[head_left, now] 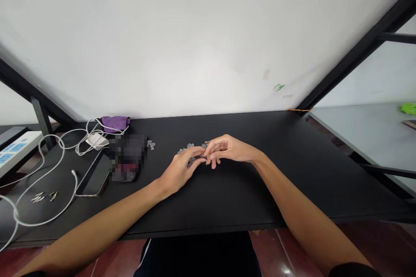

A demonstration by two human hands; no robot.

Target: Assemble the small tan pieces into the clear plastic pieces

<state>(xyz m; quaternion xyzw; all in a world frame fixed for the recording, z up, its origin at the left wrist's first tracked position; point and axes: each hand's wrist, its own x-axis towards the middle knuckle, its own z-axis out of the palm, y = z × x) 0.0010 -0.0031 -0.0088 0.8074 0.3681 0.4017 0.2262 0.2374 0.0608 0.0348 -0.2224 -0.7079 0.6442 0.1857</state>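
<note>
Over the middle of the black table (312,151), my left hand (183,165) and my right hand (227,149) meet at the fingertips. Thumb and fingers of the left hand are closed in a pinch. Against them, the right thumb and index finger pinch too, its other fingers loosely curled. Whatever sits between the fingertips is too small to make out. Behind and under the left hand lies a pile of small clear-grey flat pieces (190,146), partly covered by that hand. A few similar pieces (151,144) lie apart, farther left.
To the left are a phone (94,175), a pixelated dark item (128,153), a white charger (97,140) with a looping white cable (48,224), and a purple cloth item (115,123). Small metallic bits (38,198) lie near the cable. A white wall rises behind.
</note>
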